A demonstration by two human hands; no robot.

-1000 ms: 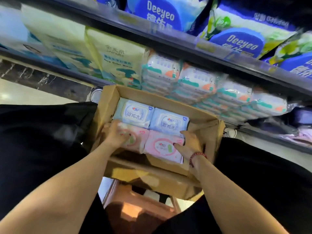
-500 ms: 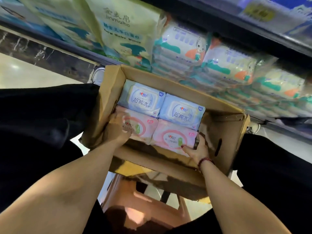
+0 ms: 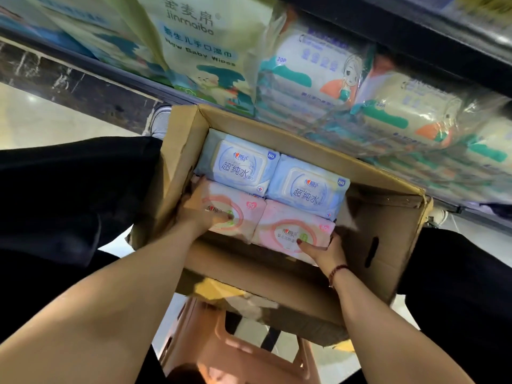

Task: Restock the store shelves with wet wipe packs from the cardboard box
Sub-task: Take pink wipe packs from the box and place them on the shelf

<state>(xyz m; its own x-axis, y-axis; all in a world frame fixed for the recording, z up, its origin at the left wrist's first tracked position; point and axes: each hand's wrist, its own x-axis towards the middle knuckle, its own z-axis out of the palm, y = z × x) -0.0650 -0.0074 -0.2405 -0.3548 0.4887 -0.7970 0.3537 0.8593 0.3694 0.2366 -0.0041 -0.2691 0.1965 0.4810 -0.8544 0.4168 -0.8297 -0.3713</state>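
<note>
The cardboard box (image 3: 388, 245) stands open between the person's knees, directly below the shelf edge (image 3: 83, 62). Four wet wipe packs lie flat in it, in two rows. The two blue packs (image 3: 241, 164) sit side by side on the shelf side. The two pink packs lie nearer the person, touching each other and the blue row.

The left hand (image 3: 199, 209) grips the left pink pack (image 3: 243, 214). Its thumb lies across the top face and its fingers curl down over the outer end, against the box wall. The right hand (image 3: 327, 252) grips the right pink pack (image 3: 288, 231). Its thumb presses on the near top corner and its fingers wrap the right end; they are blurred. A red bead bracelet (image 3: 336, 273) circles the right wrist.

On the shelf stand a large baby wipes bag (image 3: 199, 45) and, beside it, wrapped bundles of small packs (image 3: 313, 76). An orange plastic stool (image 3: 235, 347) is under the box; the box flap hides any contact.
</note>
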